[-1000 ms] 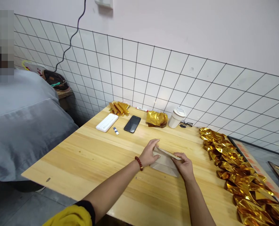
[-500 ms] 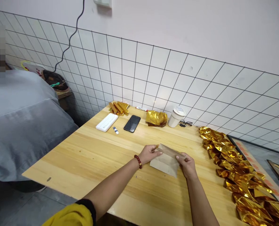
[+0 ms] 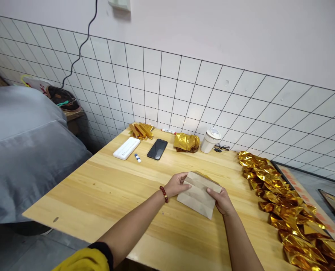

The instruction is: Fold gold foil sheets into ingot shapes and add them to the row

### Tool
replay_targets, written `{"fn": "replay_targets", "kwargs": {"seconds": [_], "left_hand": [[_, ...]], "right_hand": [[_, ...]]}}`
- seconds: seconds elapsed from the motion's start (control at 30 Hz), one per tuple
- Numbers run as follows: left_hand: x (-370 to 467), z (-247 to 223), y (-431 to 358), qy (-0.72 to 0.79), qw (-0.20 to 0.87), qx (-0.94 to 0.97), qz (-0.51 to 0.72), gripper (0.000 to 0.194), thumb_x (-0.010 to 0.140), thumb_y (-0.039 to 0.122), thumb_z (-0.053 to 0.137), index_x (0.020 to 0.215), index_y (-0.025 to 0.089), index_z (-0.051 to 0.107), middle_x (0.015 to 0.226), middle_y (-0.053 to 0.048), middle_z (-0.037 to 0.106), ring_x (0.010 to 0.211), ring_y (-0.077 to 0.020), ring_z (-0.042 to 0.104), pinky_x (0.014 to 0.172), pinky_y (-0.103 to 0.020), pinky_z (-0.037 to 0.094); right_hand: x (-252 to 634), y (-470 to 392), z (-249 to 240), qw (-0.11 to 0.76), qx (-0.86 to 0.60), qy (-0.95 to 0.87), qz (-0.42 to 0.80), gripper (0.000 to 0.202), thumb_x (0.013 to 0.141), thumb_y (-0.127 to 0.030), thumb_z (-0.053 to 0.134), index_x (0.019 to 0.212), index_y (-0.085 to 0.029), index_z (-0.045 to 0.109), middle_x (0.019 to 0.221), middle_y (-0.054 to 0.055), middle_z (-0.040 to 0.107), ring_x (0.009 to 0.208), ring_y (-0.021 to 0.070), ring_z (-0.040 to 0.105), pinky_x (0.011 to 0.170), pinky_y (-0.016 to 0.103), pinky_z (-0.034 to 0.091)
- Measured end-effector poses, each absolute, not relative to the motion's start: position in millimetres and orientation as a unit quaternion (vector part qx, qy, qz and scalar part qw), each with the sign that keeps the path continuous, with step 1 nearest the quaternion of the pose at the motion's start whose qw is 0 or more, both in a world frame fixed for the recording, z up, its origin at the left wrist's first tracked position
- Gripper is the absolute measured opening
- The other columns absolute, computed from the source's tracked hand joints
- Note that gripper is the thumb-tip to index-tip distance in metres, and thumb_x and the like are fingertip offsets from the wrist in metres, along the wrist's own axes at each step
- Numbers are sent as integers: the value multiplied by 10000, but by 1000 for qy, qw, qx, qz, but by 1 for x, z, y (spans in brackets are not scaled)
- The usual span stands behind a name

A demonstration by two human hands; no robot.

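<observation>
A creased sheet of paper (image 3: 199,195), dull grey-brown on the side facing me, is held above the wooden table (image 3: 113,195). A thin strip of gold shows along its far edge. My left hand (image 3: 178,184), with a red bead bracelet at the wrist, pinches the sheet's left edge, thumb on top. The right edge is gripped by my right hand (image 3: 221,199), its thumb also on the near face. The fingers behind the paper are partly hidden. To the right lies a long row of crumpled gold foil pieces (image 3: 280,192).
Along the back are gold strips (image 3: 141,131), a white case (image 3: 126,148), a phone (image 3: 157,149), a small blue-white tube (image 3: 137,157), a marker (image 3: 168,131), folded gold foil (image 3: 186,142), a lidded cup (image 3: 209,140) and glasses (image 3: 221,148). A person in grey (image 3: 29,150) is at the left.
The sheet has tilted so that more of its dull face shows and looks flatter. My right hand has shifted slightly down and left. The whole view has moved a little.
</observation>
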State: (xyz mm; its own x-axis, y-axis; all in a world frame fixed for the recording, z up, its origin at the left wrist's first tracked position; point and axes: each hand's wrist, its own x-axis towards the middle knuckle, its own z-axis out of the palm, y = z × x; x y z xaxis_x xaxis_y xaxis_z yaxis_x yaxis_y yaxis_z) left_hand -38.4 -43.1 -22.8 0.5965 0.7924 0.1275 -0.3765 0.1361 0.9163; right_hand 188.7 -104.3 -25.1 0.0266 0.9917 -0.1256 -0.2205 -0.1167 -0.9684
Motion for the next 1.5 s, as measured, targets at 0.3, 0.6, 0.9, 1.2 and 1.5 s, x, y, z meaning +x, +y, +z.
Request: {"fn": "replay_targets", "kwargs": {"seconds": [0.3, 0.6, 0.9, 1.2, 1.5], "left_hand": [[-37, -30, -42, 298, 717, 499, 385, 457, 608, 451, 834, 885, 108, 711, 821, -66, 711, 703, -154, 640, 675, -264, 482], [-39, -20, -39, 335, 717, 450, 414, 320, 613, 282, 776, 907, 158, 753, 773, -26, 725, 687, -150, 635, 691, -263, 472], [-41, -18, -37, 324, 741, 392, 439, 425, 636, 306, 748, 1030, 146, 747, 902, -71, 744, 815, -190, 662, 814, -313, 479], [-42, -20, -36, 321, 739, 399, 437, 702, 555, 307, 874, 1193, 130, 639, 839, -43, 715, 723, -137, 641, 732, -271, 475], [-41, -24, -33, 316, 731, 365, 483, 804, 545, 306, 879, 1266, 119, 578, 858, -47, 719, 703, -127, 660, 732, -279, 508]], "right_hand": [[191, -105, -29, 522, -458, -431, 576, 279, 664, -388, 834, 880, -220, 778, 934, 72, 770, 809, 269, 713, 816, 427, 551], [196, -99, -29, 560, -405, -493, 528, 236, 668, -389, 832, 878, -287, 796, 1156, 77, 715, 1163, 281, 600, 1016, 438, 438], [198, -101, -31, 550, -373, -495, 560, 78, 749, -353, 775, 792, -293, 798, 1311, 83, 630, 1180, 298, 599, 982, 464, 465], [194, -101, -29, 537, -416, -512, 526, 124, 748, -384, 770, 815, -281, 791, 1344, 62, 606, 1250, 295, 543, 1025, 466, 446], [191, -106, -16, 580, -380, -438, 572, 715, 633, -259, 801, 1307, -332, 575, 1386, 77, 575, 1131, 280, 624, 926, 396, 500]]}}
